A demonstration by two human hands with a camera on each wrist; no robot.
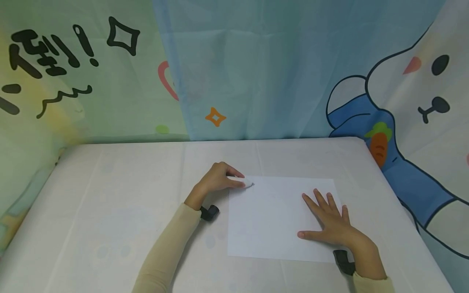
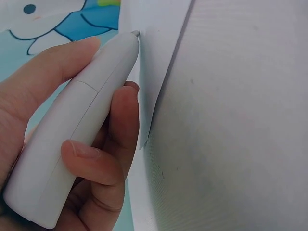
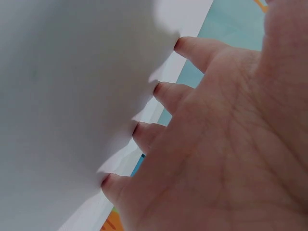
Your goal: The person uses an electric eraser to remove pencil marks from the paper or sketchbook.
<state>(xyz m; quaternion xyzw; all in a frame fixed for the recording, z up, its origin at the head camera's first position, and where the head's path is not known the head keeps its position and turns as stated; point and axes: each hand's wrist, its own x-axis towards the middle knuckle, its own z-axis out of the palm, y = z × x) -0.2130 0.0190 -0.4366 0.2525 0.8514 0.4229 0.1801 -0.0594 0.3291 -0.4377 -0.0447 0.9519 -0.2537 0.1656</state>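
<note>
My left hand (image 1: pixel 219 178) holds a thick white pen (image 2: pixel 82 115) with a small grey metal tip, thumb and fingers curled round its body. The tip points right, over the upper left corner of a blank white sheet of paper (image 1: pixel 271 221); whether it touches the paper I cannot tell. On the right part of that sheet lies my right hand (image 1: pixel 331 224), fingers straight and spread apart. In the right wrist view, several fingertips (image 3: pixel 185 45) rest against the white surface, and the palm faces the camera.
A white cloth covers the table (image 1: pixel 110 219) under the paper. Behind it hangs a printed backdrop (image 1: pixel 256 77) with a cartoon animal at the right. Dark wrist cameras sit at my left wrist (image 1: pixel 210 213) and right wrist (image 1: pixel 343 262), close above the table.
</note>
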